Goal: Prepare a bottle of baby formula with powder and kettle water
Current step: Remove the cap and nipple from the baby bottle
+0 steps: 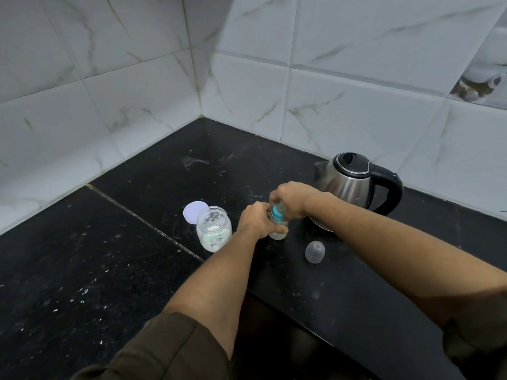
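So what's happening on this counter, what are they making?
A person is making up baby formula. Their left hand grips the baby bottle on the black counter while the right hand holds its blue collar. The powder jar stands open, its lid beside it. A clear cap lies nearby, and the kettle stands behind.

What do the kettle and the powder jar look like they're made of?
The kettle: brushed stainless steel body, by its grey sheen, with glossy black plastic-looking lid and handle. The powder jar: probably clear plastic, white powder shows through its wall; glass can't be ruled out.
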The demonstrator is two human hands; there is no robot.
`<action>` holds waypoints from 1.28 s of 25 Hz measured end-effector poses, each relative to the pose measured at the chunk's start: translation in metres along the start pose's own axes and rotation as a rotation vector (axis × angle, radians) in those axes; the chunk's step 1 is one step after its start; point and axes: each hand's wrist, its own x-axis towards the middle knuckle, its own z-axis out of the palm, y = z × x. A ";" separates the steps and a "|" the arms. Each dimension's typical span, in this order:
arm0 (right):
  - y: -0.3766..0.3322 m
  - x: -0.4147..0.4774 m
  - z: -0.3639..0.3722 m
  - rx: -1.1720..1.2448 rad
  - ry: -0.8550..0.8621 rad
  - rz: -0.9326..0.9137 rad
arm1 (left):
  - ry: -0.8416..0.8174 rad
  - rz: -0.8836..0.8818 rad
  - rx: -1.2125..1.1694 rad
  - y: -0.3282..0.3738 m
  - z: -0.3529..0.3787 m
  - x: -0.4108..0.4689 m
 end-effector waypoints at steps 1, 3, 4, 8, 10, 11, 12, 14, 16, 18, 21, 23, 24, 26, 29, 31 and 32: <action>0.001 -0.001 -0.001 0.000 -0.018 -0.040 | 0.000 -0.001 0.004 0.000 0.000 0.000; 0.002 0.000 -0.001 0.054 -0.022 -0.035 | -0.004 -0.006 0.013 0.001 0.000 0.001; 0.001 0.001 0.000 0.083 -0.011 -0.002 | -0.008 -0.006 0.016 0.001 0.000 0.001; -0.001 0.001 0.001 0.057 0.050 0.166 | -0.008 0.003 0.026 0.002 -0.001 0.000; 0.000 -0.001 -0.001 0.043 0.054 0.124 | -0.010 0.000 0.020 0.002 -0.001 0.000; 0.001 -0.002 -0.001 0.036 0.038 0.073 | -0.010 -0.003 0.018 0.002 -0.001 0.000; 0.001 -0.002 -0.002 0.028 0.014 0.022 | -0.005 -0.009 0.019 0.002 -0.001 0.000; 0.000 -0.003 -0.002 0.045 -0.011 -0.016 | -0.003 -0.015 0.025 0.001 -0.001 0.001; 0.000 -0.003 -0.003 0.106 0.029 0.054 | -0.012 -0.009 0.029 0.001 -0.001 0.001; -0.002 -0.002 -0.002 0.120 0.073 0.147 | -0.007 -0.003 0.031 0.002 -0.001 0.000; -0.004 -0.001 0.000 0.096 0.073 0.137 | 0.000 -0.001 0.023 0.002 -0.001 0.000; -0.003 -0.002 -0.001 0.066 0.052 0.050 | 0.004 -0.002 0.022 0.002 0.000 0.000; -0.004 -0.002 -0.002 0.049 0.037 0.015 | 0.006 -0.003 0.025 0.001 0.000 0.000; -0.005 -0.003 -0.004 0.058 0.023 0.019 | -0.006 -0.003 0.033 0.001 -0.001 0.001; -0.005 0.000 -0.002 0.083 0.081 0.153 | -0.011 0.007 0.046 0.002 -0.002 0.001; -0.004 0.000 -0.001 0.080 0.106 0.186 | 0.000 0.006 0.043 0.001 -0.002 0.001; -0.005 0.000 -0.001 0.073 0.094 0.156 | 0.000 0.005 0.040 0.001 -0.001 0.001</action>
